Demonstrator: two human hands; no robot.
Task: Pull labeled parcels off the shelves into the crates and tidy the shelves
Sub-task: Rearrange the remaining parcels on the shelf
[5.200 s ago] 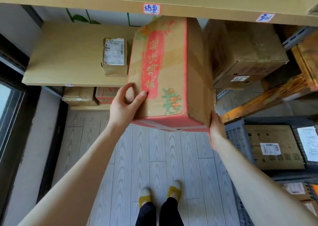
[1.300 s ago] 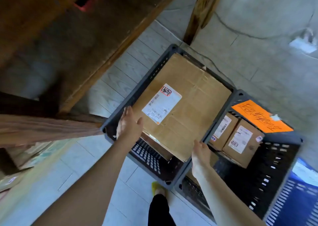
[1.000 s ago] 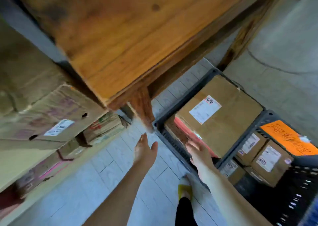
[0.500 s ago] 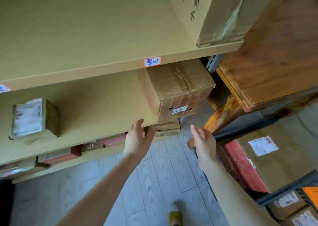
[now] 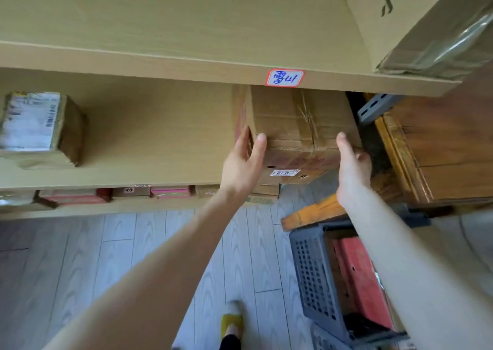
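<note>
Grasping front corners of the box [image 5: 298, 125] are left hand [image 5: 244, 163] and right hand [image 5: 352, 164].

On my feed the shelf [image 5: 160, 136] boards are pale tan with a faint wood grain. The box [image 5: 301, 125] is brown cardboard with faded red print and a small white sticker. I read the tag [image 5: 285, 77] above it as white, red-bordered, with blue handwriting. The crate [image 5: 312, 275] is dark grey with a grid of holes and holds a red carton [image 5: 360, 277]. The floor [image 5: 133, 256] is grey wood-grain plank, and the slipper [image 5: 231, 323] is yellow.
</note>
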